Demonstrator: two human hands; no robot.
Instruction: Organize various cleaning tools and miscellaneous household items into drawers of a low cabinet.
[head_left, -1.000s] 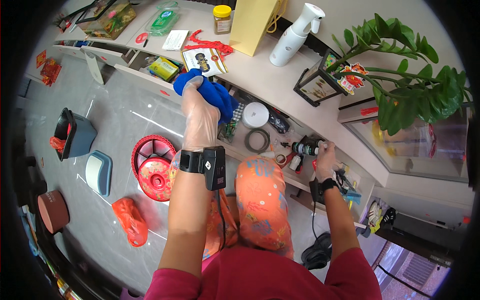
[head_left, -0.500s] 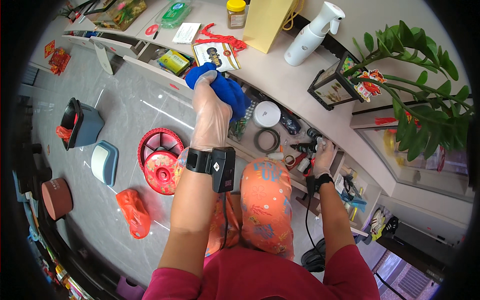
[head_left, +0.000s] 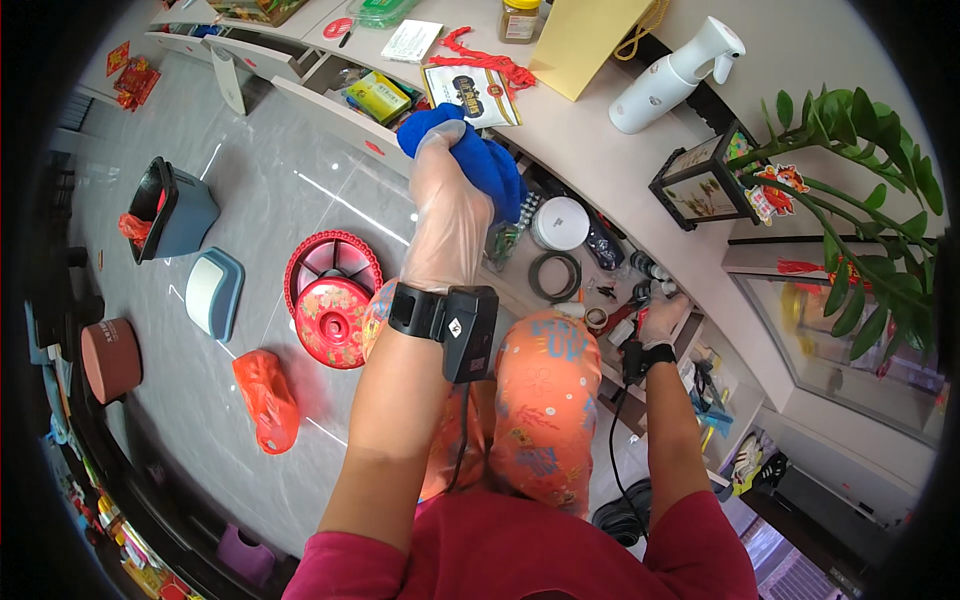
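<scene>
Both my hands wear clear plastic gloves. My left hand (head_left: 452,200) is closed on a bunched blue cloth (head_left: 490,170), raised over the far end of an open drawer (head_left: 512,282). My right hand (head_left: 664,318) reaches low into the drawer's right part, its fingers bent at a black object (head_left: 641,293); the fingertips are partly hidden, so what they grip is unclear. Around it in the drawer lie a round white lid (head_left: 560,223), a dark green coil (head_left: 537,282), a small tape roll (head_left: 596,318) and a dark pouch (head_left: 604,245).
On the cabinet top stand a white spray bottle (head_left: 672,82), a yellow paper bag (head_left: 580,50), a lantern-like box (head_left: 705,185) and a leafy plant (head_left: 860,130). Left on the floor are a bin (head_left: 185,215), its lid (head_left: 208,295), a red tray (head_left: 330,325) and a red bag (head_left: 266,400).
The whole view has shifted, moving most cabinet things rightward in it. My right hand has drawn slightly toward me within the drawer. My left hand still holds the blue cloth.
</scene>
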